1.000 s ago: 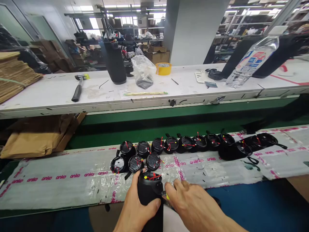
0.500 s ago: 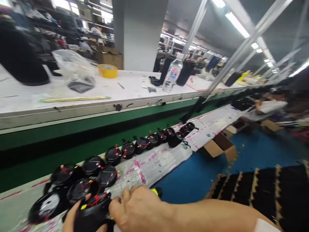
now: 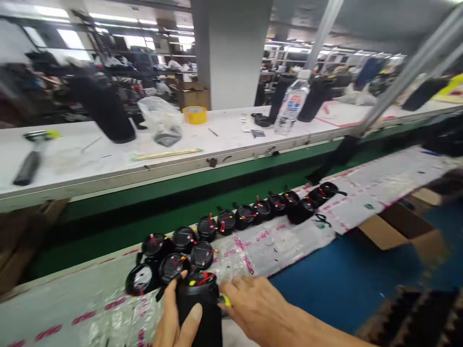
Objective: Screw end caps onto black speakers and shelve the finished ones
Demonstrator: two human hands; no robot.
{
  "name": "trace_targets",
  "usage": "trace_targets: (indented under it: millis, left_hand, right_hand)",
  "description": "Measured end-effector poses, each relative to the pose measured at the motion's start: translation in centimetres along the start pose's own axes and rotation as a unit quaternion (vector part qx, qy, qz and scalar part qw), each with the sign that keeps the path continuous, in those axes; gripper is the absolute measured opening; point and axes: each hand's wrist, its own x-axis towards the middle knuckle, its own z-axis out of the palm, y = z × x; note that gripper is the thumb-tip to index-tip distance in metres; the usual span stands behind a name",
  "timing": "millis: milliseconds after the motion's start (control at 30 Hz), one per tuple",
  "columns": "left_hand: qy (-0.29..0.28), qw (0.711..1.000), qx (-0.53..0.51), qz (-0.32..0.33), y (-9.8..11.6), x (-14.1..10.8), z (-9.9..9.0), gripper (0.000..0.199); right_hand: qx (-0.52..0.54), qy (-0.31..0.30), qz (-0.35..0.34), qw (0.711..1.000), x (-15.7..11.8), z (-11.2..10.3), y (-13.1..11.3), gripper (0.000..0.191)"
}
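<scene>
My left hand [image 3: 173, 318] is closed around a black cylinder [image 3: 200, 313], its thumb across the near side. The cylinder stands roughly upright, with red wires and a small yellow connector on its open top. At its right side is my right hand [image 3: 253, 301], fingers curled around a yellow-and-black tool [image 3: 225, 300] whose kind I cannot make out. Just beyond my hands stand similar black cylinders [image 3: 173, 267] with red wires on top, one with a pale disc [image 3: 141, 277]. More of them run in a row [image 3: 246, 214] along the plastic-covered bench [image 3: 267, 246].
A white shelf [image 3: 231, 140] behind carries a water bottle [image 3: 292, 106], yellow tape [image 3: 195, 114], a plastic bag [image 3: 162, 120], a hammer [image 3: 31, 161] and a leaning black cylinder [image 3: 103, 108]. Right of the bench are an open cardboard box [image 3: 383, 231] and blue floor [image 3: 318, 274].
My view has swung left, bringing the hammer into sight. The held cylinder, tilted before, is now more upright. The yellow part of the tool now shows on the cylinder's side of my right hand.
</scene>
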Motion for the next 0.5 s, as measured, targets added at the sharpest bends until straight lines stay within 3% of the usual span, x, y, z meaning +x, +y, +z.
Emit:
trace_targets:
  millis: [167, 333, 500]
  left_hand:
    - [0.021, 0.988, -0.147, -0.033, -0.9, 0.0, 0.3, 0.062]
    - [0.035, 0.958, -0.276, -0.070, -2.4, 0.4, -0.4, 0.063]
    - [0.000, 0.914, -0.366, -0.176, -3.8, -0.1, -0.4, 0.057]
  right_hand:
    - [0.048, -0.005, 0.012, 0.999, -0.4, 0.3, 0.2, 0.056]
    - [0.055, -0.008, -0.007, 0.998, -0.4, 0.0, 0.2, 0.056]
    - [0.054, -0.014, -0.005, 0.998, -0.4, 0.0, 0.5, 0.057]
